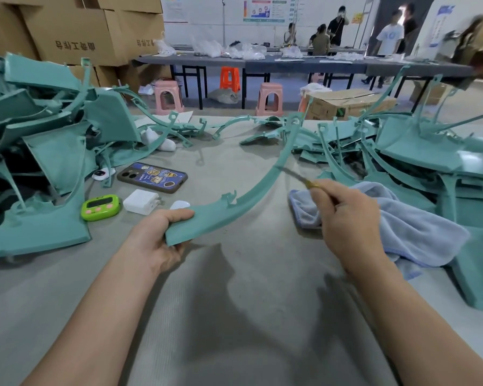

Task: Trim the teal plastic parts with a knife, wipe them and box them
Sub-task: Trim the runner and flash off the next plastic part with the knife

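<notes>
My left hand [158, 240] grips the wide near end of a long curved teal plastic part [251, 190], which arcs up and away over the grey table. My right hand [346, 218] holds a thin knife [299, 176] with a yellowish handle. Its blurred blade tip touches the right edge of the curved part about halfway along. A light blue cloth [407, 232] lies under and to the right of my right hand. Heaps of teal parts sit at the left [39, 140] and at the right [418, 151].
On the table near my left hand lie a phone [152, 177], a white charger [140, 201], a green timer [101, 207] and a small white device [103, 174]. Cardboard boxes [76, 29] stand at the back left; an open box [346, 103], stools and people are beyond the table.
</notes>
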### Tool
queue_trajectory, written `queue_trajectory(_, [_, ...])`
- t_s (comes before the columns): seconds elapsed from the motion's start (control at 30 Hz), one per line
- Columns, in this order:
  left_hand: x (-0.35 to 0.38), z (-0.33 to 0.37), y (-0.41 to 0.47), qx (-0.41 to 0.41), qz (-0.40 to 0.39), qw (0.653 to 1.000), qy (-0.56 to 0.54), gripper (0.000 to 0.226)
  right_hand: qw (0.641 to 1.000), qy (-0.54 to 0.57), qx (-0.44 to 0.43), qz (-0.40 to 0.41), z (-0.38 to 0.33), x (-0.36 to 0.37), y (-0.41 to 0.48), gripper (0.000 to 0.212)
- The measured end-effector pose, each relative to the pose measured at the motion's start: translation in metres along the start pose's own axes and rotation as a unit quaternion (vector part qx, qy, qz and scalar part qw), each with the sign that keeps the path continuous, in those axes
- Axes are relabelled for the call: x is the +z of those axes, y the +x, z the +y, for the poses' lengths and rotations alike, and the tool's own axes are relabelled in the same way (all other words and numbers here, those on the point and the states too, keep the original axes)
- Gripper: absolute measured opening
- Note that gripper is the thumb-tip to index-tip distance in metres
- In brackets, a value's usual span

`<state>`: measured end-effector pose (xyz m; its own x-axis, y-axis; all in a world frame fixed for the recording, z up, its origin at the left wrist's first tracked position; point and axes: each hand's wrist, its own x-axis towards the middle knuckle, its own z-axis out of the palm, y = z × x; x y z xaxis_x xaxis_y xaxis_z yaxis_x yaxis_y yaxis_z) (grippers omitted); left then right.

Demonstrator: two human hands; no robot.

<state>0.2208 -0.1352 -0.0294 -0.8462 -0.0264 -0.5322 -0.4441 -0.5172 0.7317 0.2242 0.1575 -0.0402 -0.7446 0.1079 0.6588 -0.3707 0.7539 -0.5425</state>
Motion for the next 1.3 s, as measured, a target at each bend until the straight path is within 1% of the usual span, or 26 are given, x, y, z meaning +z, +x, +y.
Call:
queue_trajectory(0.07, [0.0,0.0,0.0,-0.004,-0.007,1.0,0.014,0.005,0.998,0.032,0.047,0.038,0.005,-0.004,0.003,0.019])
queue_trajectory(0.17, [-0.001,0.0,0.001,-0.002,-0.01,0.999,0.031,0.006,0.99,0.03,0.087,0.106,0.008,-0.012,0.006,0.027])
queue_trajectory(0.23, [-0.001,0.0,0.002,0.003,-0.017,1.0,0.025,0.008,0.988,0.041,0.089,0.122,0.007,-0.017,0.004,0.032])
queue_trajectory(0.27, [-0.001,0.0,0.002,0.006,-0.017,1.0,0.018,0.01,0.988,0.057,0.084,0.118,0.005,-0.018,0.002,0.034])
queue_trajectory(0.33, [0.0,-0.002,0.004,0.014,-0.011,1.0,-0.003,0.012,0.989,0.092,0.075,0.088,-0.006,-0.017,-0.006,0.035])
queue_trajectory(0.47, [0.008,-0.006,0.004,0.04,-0.009,0.996,-0.078,0.013,0.993,0.101,0.053,0.0,-0.033,0.002,-0.027,0.021])
queue_trajectory(0.53, [0.013,-0.01,0.003,0.052,-0.018,0.991,-0.126,0.017,0.986,0.128,0.046,-0.093,-0.044,0.011,-0.037,0.024])
queue_trajectory(0.6, [0.017,-0.013,0.002,0.061,-0.02,0.985,-0.158,0.018,0.969,0.15,0.021,-0.194,-0.053,0.019,-0.046,0.029])
queue_trajectory(0.67, [0.019,-0.015,0.001,0.063,-0.01,0.985,-0.162,0.02,0.955,0.16,-0.005,-0.251,-0.059,0.025,-0.052,0.031])
queue_trajectory(0.77, [0.022,-0.018,0.001,0.053,0.009,0.987,-0.15,0.014,0.953,0.148,-0.02,-0.264,-0.061,0.033,-0.055,0.033])
queue_trajectory(0.83, [0.023,-0.019,0.002,0.035,0.01,0.987,-0.158,0.009,0.959,0.122,-0.032,-0.252,-0.058,0.037,-0.054,0.027])
queue_trajectory(0.87, [0.024,-0.02,0.002,0.026,0.01,0.986,-0.167,0.007,0.967,0.098,-0.027,-0.232,-0.056,0.038,-0.052,0.023])
queue_trajectory(0.9, [0.024,-0.02,0.003,0.022,0.01,0.985,-0.172,0.007,0.977,0.07,-0.005,-0.199,-0.052,0.039,-0.048,0.021])
queue_trajectory(0.97, [0.025,-0.02,0.005,0.027,0.015,0.986,-0.167,0.009,0.99,0.024,0.075,-0.118,-0.043,0.037,-0.039,0.026])
queue_trajectory(1.0, [0.025,-0.019,0.006,0.031,0.018,0.986,-0.163,0.009,0.991,0.025,0.102,-0.086,-0.04,0.035,-0.036,0.03])
queue_trajectory(1.03, [0.024,-0.019,0.006,0.032,0.017,0.986,-0.163,0.009,0.99,0.048,0.107,-0.078,-0.038,0.034,-0.036,0.032])
queue_trajectory(1.07, [0.024,-0.019,0.007,0.031,0.015,0.986,-0.164,0.009,0.987,0.086,0.09,-0.097,-0.039,0.032,-0.037,0.03])
queue_trajectory(1.13, [0.024,-0.019,0.006,0.029,0.015,0.986,-0.163,0.01,0.971,0.142,0.02,-0.19,-0.05,0.031,-0.046,0.027])
queue_trajectory(1.2, [0.024,-0.021,0.004,0.026,0.021,0.987,-0.157,0.008,0.951,0.129,-0.043,-0.276,-0.061,0.036,-0.055,0.028])
queue_trajectory(1.23, [0.024,-0.021,0.003,0.027,0.021,0.987,-0.156,0.008,0.948,0.117,-0.051,-0.293,-0.062,0.039,-0.055,0.028])
queue_trajectory(1.3, [0.024,-0.021,0.003,0.037,0.016,0.984,-0.171,0.008,0.958,0.094,-0.011,-0.269,-0.058,0.042,-0.047,0.025])
